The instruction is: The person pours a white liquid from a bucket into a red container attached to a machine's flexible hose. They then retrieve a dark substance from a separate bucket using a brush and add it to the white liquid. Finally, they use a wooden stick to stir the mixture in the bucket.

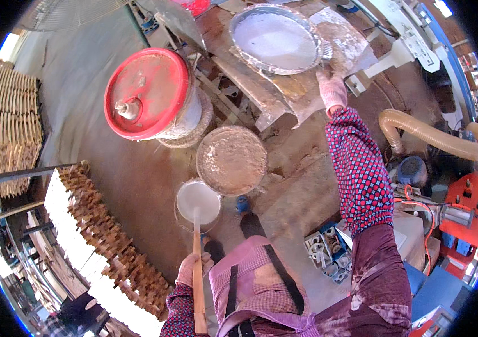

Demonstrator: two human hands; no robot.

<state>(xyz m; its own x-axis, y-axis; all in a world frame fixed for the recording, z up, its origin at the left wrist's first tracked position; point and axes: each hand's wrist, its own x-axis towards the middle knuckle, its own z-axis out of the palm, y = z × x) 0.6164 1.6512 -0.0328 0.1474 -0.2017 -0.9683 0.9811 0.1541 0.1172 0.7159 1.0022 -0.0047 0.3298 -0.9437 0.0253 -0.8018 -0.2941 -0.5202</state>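
Note:
My left hand, in a light glove, is closed round a long wooden stick. The stick's far end reaches into a white bucket of whitish liquid on the floor. Stretched far forward, my gloved right hand is beside a wide round basin of pale liquid. A small brush sits at the basin's rim just beyond my right fingers, which appear closed on its handle; the handle itself is mostly hidden.
Left of the basin stands a large bucket with a red lid. A crusted round container is by the white bucket. Stacked wood strips line the left. A parts tray, tan hose and red machine are at right.

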